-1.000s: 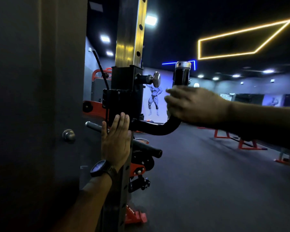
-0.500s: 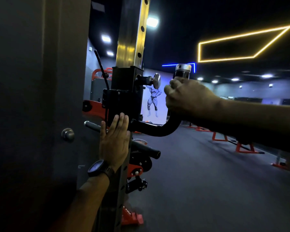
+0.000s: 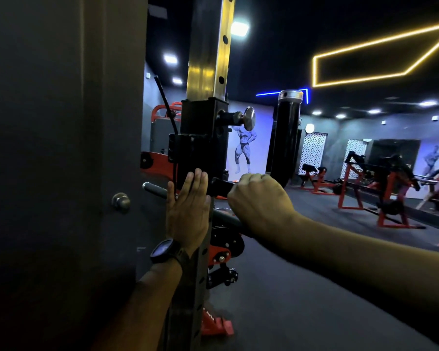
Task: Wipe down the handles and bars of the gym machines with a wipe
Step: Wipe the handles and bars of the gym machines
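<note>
**Right fist on the bend of the rack handle, left palm flat on the post**

A dark grey wall fills the left of the view. A dark floor runs to the far end of the gym, where red-framed weight machines stand at the far right. Just right of the wall rises a tall square steel post with a row of round holes down its right face. A black sliding collar sits around the post. From the collar's lower right, a curved black handle runs right, bends and stands upright, topped by a chrome cap.

The right hand is on the low bend of the handle, its fingers curled tight round it in a fist, with the knuckles up. Whether a wipe lies under the fist cannot be told. The left hand lies flat against the near face of the post just below the collar. Its fingers are straight, together and pointing up, and hold nothing.

A thin dark bar with a grey left end crosses behind the left hand and passes under the right fist. Below the bar a red-and-black pulley is fixed beside the post, and a red foot sits at the post's base. A black wristwatch is on the left wrist. A silver pull-pin knob sticks out of the collar's right side. A round metal doorknob is on the wall, left of the left hand.
</note>
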`<state>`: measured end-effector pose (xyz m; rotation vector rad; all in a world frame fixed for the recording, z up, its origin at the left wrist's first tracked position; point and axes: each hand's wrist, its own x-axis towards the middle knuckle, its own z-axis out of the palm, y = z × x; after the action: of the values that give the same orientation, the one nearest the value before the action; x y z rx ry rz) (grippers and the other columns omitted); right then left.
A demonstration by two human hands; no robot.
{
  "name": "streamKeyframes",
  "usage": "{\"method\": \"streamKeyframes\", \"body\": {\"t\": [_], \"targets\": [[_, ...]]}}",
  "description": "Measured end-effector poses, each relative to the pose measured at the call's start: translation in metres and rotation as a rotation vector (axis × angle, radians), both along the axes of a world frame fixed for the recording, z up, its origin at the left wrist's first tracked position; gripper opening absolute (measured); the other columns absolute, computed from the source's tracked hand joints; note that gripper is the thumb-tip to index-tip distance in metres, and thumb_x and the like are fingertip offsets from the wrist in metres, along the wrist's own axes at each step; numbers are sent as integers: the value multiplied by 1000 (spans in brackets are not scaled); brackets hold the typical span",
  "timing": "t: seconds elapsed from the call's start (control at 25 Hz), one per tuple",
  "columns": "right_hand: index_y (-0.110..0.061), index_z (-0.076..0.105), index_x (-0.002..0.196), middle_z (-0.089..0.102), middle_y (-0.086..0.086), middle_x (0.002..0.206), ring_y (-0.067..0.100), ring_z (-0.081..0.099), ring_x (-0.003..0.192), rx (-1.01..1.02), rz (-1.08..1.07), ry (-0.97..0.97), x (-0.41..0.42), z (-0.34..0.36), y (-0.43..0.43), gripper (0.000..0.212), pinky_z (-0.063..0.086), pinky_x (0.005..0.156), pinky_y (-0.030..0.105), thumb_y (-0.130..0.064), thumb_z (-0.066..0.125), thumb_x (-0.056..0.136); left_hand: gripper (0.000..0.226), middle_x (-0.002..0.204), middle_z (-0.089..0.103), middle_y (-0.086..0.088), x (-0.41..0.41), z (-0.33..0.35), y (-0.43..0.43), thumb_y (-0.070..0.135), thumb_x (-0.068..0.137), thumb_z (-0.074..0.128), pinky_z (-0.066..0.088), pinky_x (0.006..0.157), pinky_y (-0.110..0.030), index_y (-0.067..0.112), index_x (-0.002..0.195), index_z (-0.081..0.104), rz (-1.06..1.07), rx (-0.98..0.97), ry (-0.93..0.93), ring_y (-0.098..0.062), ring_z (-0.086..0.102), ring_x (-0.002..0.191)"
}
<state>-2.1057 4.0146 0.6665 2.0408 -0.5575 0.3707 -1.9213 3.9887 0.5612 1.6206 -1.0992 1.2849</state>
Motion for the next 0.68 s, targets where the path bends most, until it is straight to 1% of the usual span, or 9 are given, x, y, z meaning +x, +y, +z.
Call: {"method": "streamKeyframes", "body": {"t": [0.12, 0.24, 0.28, 0.32, 0.4, 0.44, 0.52, 0.6, 0.68], "targets": [[0, 56, 116, 59, 18, 112, 30, 64, 97, 216, -9, -225, 26, 1, -1, 25, 40, 61, 32, -4, 41, 96, 54, 150, 43, -8, 1, 0, -1, 30, 98, 33, -3, 118, -43, 13, 148, 25, -14, 6, 8, -18, 28, 141], [1, 51, 121, 58, 20, 115, 32, 64, 99, 326, 34, -295, 53, 2, -9, 27, 38, 62, 32, -10, 37, 101, 59, 152, 40, -6, 2, -1, -1, 33, 94, 36, -8, 120, -40, 13, 149, 24, -26, 21, 19, -16, 24, 143], [1, 51, 120, 59, 21, 113, 33, 64, 97, 319, 68, -273, 58, -1, -12, 26, 39, 61, 33, -11, 39, 101, 61, 152, 39, -5, 2, -2, -1, 33, 93, 37, -10, 120, -38, 14, 149, 22, -39, 19, 22, -15, 23, 143], [2, 54, 116, 61, 22, 106, 34, 65, 91, 293, 103, -258, 59, -4, -15, 24, 41, 59, 33, -12, 49, 98, 63, 153, 38, -4, 1, -1, 0, 32, 93, 38, -12, 120, -36, 15, 150, 20, -55, 9, 24, -15, 23, 143], [4, 63, 94, 63, 23, 81, 34, 64, 68, 178, 221, -299, 46, -13, -21, 26, 44, 46, 30, -7, 76, 74, 62, 155, 35, -3, 1, -1, 0, 31, 94, 37, -13, 120, -36, 17, 152, 18, -78, 0, 28, -15, 23, 143], [4, 65, 85, 62, 21, 75, 33, 63, 64, 72, 321, -343, 37, -24, -25, 25, 45, 43, 30, -3, 79, 66, 61, 155, 33, -3, 1, -1, 1, 31, 95, 35, -13, 120, -37, 17, 152, 18, -69, 3, 21, -15, 23, 144], [0, 67, 88, 66, 18, 86, 31, 67, 79, 46, 495, -376, 16, -53, -31, 15, 52, 46, 30, -2, 64, 73, 57, 154, 29, -4, 0, -1, 0, 29, 97, 32, -12, 120, -38, 14, 151, 19, -40, -8, 6, -17, 25, 143], [-10, 69, 104, 69, 5, 102, 19, 67, 91, 296, 546, -571, -5, -86, -27, 32, 55, 58, 23, -19, 47, 83, 54, 153, 27, -3, 0, -2, -2, 27, 98, 31, -11, 120, -38, 13, 150, 21, -56, -21, 18, -17, 26, 142], [-20, 67, 108, 69, -5, 103, 7, 66, 87, 867, 560, -1031, -7, -113, -21, 24, 52, 67, 13, -28, 52, 93, 54, 153, 26, -1, 0, -2, -2, 26, 98, 32, -10, 120, -38, 14, 150, 22, -59, -25, 24, -16, 27, 142]]}}
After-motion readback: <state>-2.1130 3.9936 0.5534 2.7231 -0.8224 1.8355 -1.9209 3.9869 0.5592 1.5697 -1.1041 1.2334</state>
